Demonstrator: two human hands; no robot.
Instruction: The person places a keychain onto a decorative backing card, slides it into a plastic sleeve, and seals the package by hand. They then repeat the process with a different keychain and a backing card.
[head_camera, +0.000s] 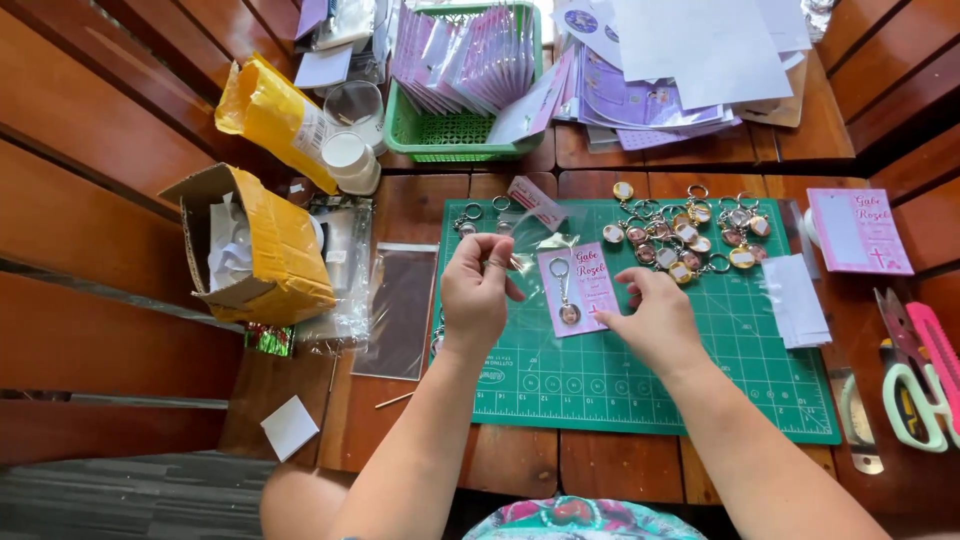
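Two hands, green basket holding packets

Matt green cutting mat, glossy metal keychains, varnished wooden table

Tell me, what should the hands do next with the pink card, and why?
Probably slide the pink card the rest of the way into the clear sleeve. The left hand pinches the sleeve's edge, and the right hand presses the card's lower corner on the green cutting mat. A keychain already lies on the card, so it looks ready for bagging.
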